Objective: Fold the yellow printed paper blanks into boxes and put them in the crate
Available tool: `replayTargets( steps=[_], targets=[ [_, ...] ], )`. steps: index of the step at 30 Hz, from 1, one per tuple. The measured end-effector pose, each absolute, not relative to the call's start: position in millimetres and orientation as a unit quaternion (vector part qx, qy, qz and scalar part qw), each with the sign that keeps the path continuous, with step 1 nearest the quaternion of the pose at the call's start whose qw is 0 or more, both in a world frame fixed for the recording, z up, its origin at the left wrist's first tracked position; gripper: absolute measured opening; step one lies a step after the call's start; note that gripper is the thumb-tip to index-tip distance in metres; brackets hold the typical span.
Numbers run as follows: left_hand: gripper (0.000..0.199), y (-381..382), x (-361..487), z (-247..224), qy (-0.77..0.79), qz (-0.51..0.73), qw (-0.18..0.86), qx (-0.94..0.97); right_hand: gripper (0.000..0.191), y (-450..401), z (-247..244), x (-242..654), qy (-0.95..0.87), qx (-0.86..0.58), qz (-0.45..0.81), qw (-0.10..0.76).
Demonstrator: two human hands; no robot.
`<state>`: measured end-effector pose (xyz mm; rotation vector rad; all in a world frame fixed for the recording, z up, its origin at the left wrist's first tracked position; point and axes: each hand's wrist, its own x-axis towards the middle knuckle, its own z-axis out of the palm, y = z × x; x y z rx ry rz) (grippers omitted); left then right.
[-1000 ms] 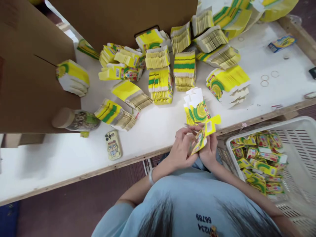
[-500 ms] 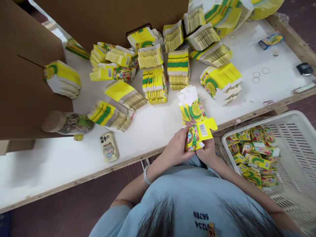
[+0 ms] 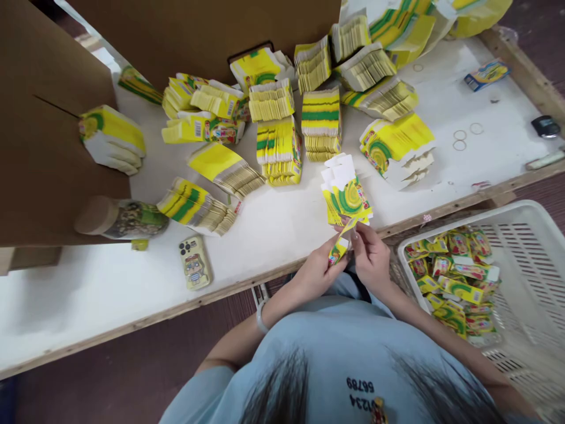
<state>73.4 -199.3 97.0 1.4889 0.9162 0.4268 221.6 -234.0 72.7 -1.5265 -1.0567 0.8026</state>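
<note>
Near the table's front edge, my left hand [image 3: 318, 270] is closed on a yellow and green carton [image 3: 338, 249], which is tilted and seen nearly edge-on. My right hand [image 3: 372, 259] has its fingers pinched at the carton's upper right side, by its open end. Just beyond my hands, a small fanned pile of flat cartons [image 3: 349, 193] lies on the white table [image 3: 282, 221]. Farther back stand several bundles of flat cartons, one of them [image 3: 321, 121] with green and yellow stripes.
A white basket [image 3: 525, 215] with several folded boxes [image 3: 461, 291] is at the right. On the table's left are a phone [image 3: 195, 263] and a jar [image 3: 126, 219], beside large brown cardboard [image 3: 53, 135]. A small blue box [image 3: 487, 75] lies at the back right.
The carton has turned from showing its broad printed face to nearly edge-on. My right hand has moved up from beneath it to its upper right side.
</note>
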Motion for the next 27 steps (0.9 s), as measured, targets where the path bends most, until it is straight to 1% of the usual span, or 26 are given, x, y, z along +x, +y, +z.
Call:
replayTargets(
  steps=[2,5,7,8,10,12,13,16,18,22,25,27],
  targets=[
    [0.038,-199,72,96,0.414,0.177,0.654,0.608,0.038,-235,70,224,-0.424,-0.632,0.360,0.540],
    [0.047,-198,71,94,0.419,0.186,0.719,0.522,0.045,-236,70,228,-0.415,-0.599,0.429,0.533],
    [0.053,-198,71,91,0.406,0.192,0.755,0.478,0.048,-238,71,229,-0.412,-0.590,0.451,0.528],
    [0.055,-198,71,90,0.401,0.192,0.766,0.465,0.046,-240,71,229,-0.412,-0.595,0.445,0.528],
    [0.055,-201,71,86,0.403,0.205,0.767,0.456,0.037,-243,70,229,-0.414,-0.617,0.408,0.530],
    [0.057,-206,71,81,0.422,0.244,0.746,0.454,0.023,-247,66,228,-0.424,-0.645,0.349,0.531],
    [0.060,-209,70,78,0.433,0.267,0.732,0.453,0.021,-248,64,228,-0.431,-0.657,0.319,0.530],
    [0.076,-218,69,72,0.447,0.324,0.697,0.459,0.020,-251,60,229,-0.452,-0.665,0.260,0.535],
    [0.079,-222,68,71,0.434,0.344,0.680,0.481,0.022,-251,61,229,-0.467,-0.649,0.259,0.541],
    [0.070,-224,65,75,0.406,0.329,0.688,0.503,0.024,-251,67,231,-0.467,-0.606,0.337,0.549],
    [0.069,-225,61,77,0.391,0.294,0.719,0.494,0.036,-254,68,235,-0.451,-0.560,0.441,0.536],
    [0.068,-225,59,76,0.376,0.285,0.727,0.499,0.042,-258,66,238,-0.444,-0.544,0.488,0.518]
  ],
)
